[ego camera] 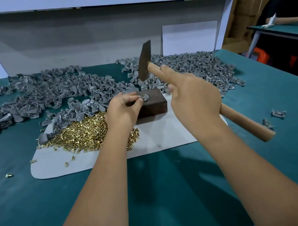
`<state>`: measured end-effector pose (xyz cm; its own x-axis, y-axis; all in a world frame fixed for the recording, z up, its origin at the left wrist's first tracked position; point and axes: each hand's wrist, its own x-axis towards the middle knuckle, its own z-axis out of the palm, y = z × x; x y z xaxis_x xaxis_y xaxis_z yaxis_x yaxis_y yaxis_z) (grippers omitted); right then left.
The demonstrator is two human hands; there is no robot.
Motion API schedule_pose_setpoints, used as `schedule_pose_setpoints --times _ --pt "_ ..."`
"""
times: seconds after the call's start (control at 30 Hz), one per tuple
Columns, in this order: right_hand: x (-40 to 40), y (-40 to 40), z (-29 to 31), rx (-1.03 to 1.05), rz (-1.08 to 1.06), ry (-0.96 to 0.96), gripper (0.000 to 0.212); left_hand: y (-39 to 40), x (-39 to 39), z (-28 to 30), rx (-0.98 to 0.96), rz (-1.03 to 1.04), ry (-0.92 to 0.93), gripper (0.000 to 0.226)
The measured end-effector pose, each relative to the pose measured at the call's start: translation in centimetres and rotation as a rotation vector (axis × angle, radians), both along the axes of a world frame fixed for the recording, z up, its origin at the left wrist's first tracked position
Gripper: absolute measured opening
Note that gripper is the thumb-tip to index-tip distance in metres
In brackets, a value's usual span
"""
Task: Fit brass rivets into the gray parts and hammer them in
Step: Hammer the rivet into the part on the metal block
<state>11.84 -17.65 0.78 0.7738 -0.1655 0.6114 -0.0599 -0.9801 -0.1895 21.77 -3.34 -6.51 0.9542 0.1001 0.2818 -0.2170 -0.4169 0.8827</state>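
Observation:
A dark metal block (152,103) stands on a grey mat (148,141). On its top lies a gray part (144,97) with a brass rivet in it, pinched by the fingertips of my left hand (124,109). My right hand (193,97) grips the wooden handle of a hammer (144,61), index finger stretched along the handle. The dark hammer head is raised above and behind the block. A heap of brass rivets (83,131) lies on the mat left of the block, partly under my left wrist.
Large piles of gray parts (46,96) cover the back of the green table (41,195), left and right (195,64). Two gray parts (278,113) lie at the right by the handle's end. Stray rivets (9,175) sit at left. A person works at another table (286,30) far right.

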Motion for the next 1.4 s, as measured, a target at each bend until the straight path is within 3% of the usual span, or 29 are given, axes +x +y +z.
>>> schedule_pose_setpoints --times 0.17,0.37,0.43,0.53,0.67,0.77,0.9,1.07,1.2,1.4 --pt "-0.3 0.5 -1.2 -0.115 0.042 0.144 0.062 0.3 -0.2 0.1 -0.079 -0.057 -0.013 0.008" --pt "0.2 0.4 0.1 0.009 -0.003 -0.017 0.055 0.0 -0.2 0.1 0.046 -0.009 -0.046 0.013" --pt "-0.2 0.4 -0.8 -0.061 0.007 0.05 0.057 0.2 -0.3 0.1 -0.014 -0.039 -0.029 0.008" --pt "-0.5 0.4 -1.7 -0.091 0.044 0.155 0.059 0.2 -0.6 0.3 -0.119 -0.11 -0.015 0.026" --pt "0.1 0.3 -0.4 -0.02 0.03 0.061 0.054 0.0 -0.6 0.4 -0.022 -0.018 -0.012 0.007" --pt "0.1 0.0 0.0 0.04 0.02 -0.059 0.052 0.0 -0.6 0.4 0.051 -0.002 -0.029 0.013" --pt "-0.1 0.2 -1.2 -0.077 0.058 0.161 0.059 0.1 -1.0 0.5 -0.09 -0.073 -0.009 0.013" --pt "1.2 -0.2 0.6 0.073 0.085 0.133 0.04 0.0 -0.9 0.6 -0.019 -0.007 -0.014 0.013" --pt "2.1 -0.6 0.3 0.238 -0.015 0.027 0.031 0.1 -1.2 0.8 0.042 -0.017 -0.018 0.015" --pt "1.6 -2.1 -2.6 0.25 -0.172 0.121 0.019 0.1 -1.4 1.0 0.025 -0.017 -0.003 0.02"
